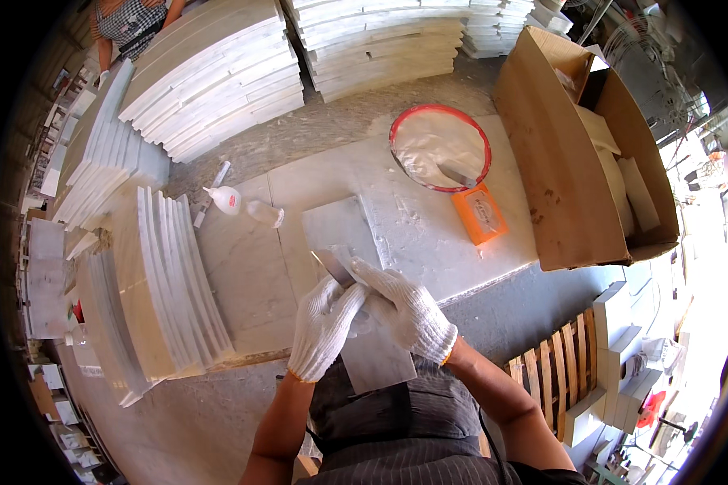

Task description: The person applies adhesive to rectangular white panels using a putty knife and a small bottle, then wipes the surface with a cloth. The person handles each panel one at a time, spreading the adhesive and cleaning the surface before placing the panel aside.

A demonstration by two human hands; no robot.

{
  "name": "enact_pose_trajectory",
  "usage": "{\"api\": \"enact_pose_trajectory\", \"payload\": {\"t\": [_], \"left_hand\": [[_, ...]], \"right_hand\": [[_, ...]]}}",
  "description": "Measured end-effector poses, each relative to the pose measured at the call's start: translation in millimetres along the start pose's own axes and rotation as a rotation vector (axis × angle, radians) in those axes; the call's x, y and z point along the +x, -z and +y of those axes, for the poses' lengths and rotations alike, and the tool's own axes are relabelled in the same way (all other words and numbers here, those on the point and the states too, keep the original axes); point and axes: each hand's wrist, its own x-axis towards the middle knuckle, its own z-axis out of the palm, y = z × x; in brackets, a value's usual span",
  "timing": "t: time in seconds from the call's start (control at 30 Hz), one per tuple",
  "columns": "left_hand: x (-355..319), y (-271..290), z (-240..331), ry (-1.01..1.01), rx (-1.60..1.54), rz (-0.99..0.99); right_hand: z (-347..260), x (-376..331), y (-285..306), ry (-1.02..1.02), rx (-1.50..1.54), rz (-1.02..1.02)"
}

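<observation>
Head view: left hand (322, 327) and right hand (406, 311) grasp a flat, grey, shiny-edged blade (332, 268).

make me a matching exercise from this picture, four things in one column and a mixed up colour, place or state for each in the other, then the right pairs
Things
1. left hand and right hand
2. round tub
3. small box
4. large box

Descriptions
A. orange, next to the tub's near side
B. brown cardboard, open at the top
C. in white gloves, close together
D. red-rimmed, with whitish material inside

Right pairs: 1-C, 2-D, 3-A, 4-B
</observation>
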Motion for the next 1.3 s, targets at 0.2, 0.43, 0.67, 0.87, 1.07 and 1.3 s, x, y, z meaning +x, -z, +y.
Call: {"api": "enact_pose_trajectory", "payload": {"t": [0.2, 0.43, 0.67, 0.87, 1.07, 1.3], "left_hand": [[-9, 15, 6, 0.043, 0.247, -0.312], [4, 12, -7, -0.866, 0.904, 0.073], [90, 36, -26, -0.851, 1.394, 0.412], [26, -4, -40, -0.987, 1.022, -0.322], [52, 18, -21, -0.849, 0.810, -0.008], [11, 16, 0, -0.860, 0.950, -0.222]], "right_hand": [[-13, -21, 18, -0.128, -0.164, -0.112], [-6, -57, 56, -0.353, -0.141, 0.050], [-10, -79, 51, -0.369, -0.045, 0.114], [28, -118, 56, -0.331, 0.016, 0.043], [56, -143, 49, -0.547, 0.766, 0.056], [43, -143, 39, -0.623, 0.973, 0.086]]}}
